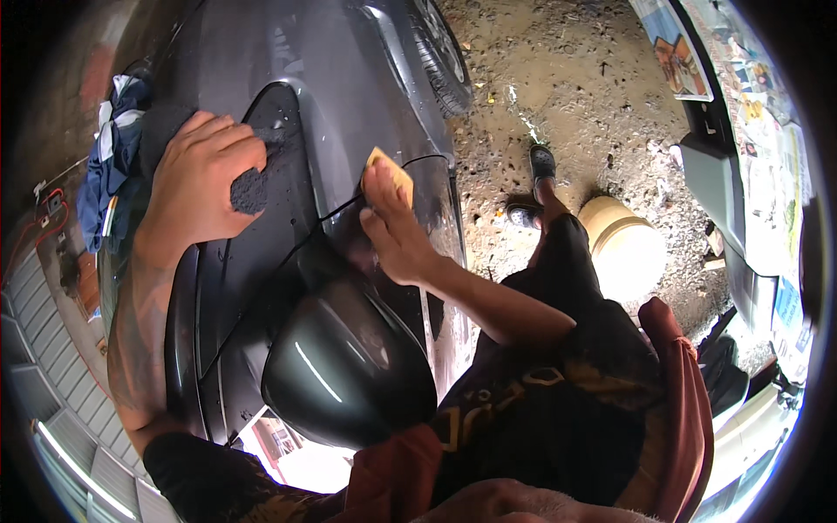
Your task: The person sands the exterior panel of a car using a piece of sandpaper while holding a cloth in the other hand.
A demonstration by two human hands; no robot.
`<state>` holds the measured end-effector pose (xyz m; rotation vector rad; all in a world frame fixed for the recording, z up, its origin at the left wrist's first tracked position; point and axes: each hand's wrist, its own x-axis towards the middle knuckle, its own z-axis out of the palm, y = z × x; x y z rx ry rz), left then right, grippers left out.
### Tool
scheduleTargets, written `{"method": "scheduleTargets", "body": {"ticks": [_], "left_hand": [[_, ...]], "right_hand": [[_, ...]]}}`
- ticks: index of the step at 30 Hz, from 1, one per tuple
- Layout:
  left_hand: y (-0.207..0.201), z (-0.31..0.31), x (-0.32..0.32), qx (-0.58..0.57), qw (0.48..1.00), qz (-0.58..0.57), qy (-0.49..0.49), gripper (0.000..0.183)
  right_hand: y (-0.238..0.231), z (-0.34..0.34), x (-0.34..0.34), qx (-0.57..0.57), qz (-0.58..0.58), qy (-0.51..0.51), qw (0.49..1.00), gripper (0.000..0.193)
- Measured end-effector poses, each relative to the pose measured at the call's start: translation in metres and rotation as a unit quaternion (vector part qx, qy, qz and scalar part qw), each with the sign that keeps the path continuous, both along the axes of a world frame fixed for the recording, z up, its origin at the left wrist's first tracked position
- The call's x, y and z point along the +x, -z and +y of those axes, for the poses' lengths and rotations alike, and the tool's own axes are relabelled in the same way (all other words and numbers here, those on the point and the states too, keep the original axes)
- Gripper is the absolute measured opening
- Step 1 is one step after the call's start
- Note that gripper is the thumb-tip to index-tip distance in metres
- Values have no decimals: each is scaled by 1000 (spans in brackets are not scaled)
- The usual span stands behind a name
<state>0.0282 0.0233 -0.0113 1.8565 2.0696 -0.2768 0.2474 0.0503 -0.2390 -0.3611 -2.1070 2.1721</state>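
Note:
A dark grey car, its paint dull and wet-looking, lies under both hands. My left hand [202,179] is closed around a dark, porous sponge [249,192], held above the black trim at the windscreen's base. My right hand [397,228] presses its fingers over a small yellow sheet, apparently sandpaper [404,180], against the fender [344,131] close to a panel gap. The sheet's underside is hidden. Nearer to me, the glossy black side mirror [349,366] juts out below my right hand.
A pale round bucket [615,228] stands on the wet, gritty ground beside my legs. Dark blue cloth [112,166] hangs over the car's far side. A front wheel [438,57] shows at the top. Paper-covered panels [776,166] line the right side.

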Motion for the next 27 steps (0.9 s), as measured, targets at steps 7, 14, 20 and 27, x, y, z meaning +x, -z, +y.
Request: {"method": "scheduleTargets", "body": {"ticks": [7,14,20,27], "left_hand": [[2,3,0,-5,1000,-3,0,39],[1,11,4,-7,1000,-1,-6,39],[-2,9,4,-11,1000,-4,-9,38],[5,-4,2,-14,1000,-5,-18,39]], "right_hand": [[23,12,-21,-33,-18,14,999,62],[46,30,-77,86,-4,94,992,68],[27,25,-72,93,70,23,993,66],[23,12,-33,3,147,-22,989,65]]}}
